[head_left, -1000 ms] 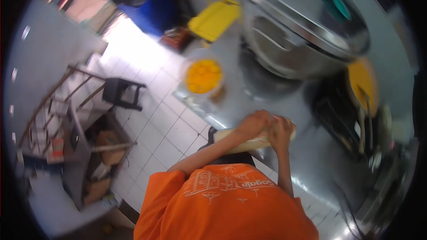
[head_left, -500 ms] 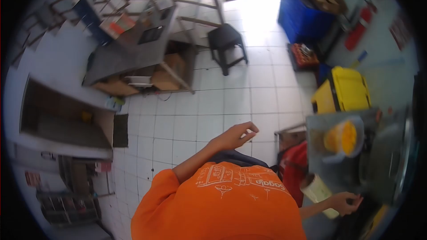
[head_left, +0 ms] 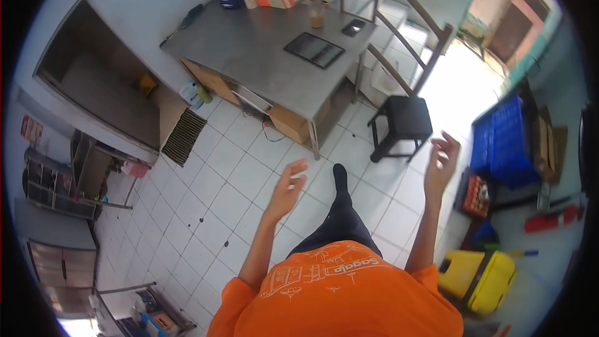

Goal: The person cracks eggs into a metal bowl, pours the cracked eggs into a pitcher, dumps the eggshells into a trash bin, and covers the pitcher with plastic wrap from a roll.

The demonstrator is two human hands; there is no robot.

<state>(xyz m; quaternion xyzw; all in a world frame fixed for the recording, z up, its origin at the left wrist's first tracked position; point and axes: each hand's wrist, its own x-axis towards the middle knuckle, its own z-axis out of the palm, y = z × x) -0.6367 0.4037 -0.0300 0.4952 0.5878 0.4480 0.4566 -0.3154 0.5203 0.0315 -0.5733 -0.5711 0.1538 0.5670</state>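
The pale roll has been released, its handling seemingly paused; left hand (head_left: pixel 287 191) at eleven o'clock, right hand (head_left: pixel 441 163) at one, are held half-curled, empty.

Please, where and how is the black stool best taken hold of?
Probably grip the black stool by two opposite edges of its seat, coming from above on the near side. It stands upright, the flat seat faces up and looks bare, and the left hand and right hand look empty.
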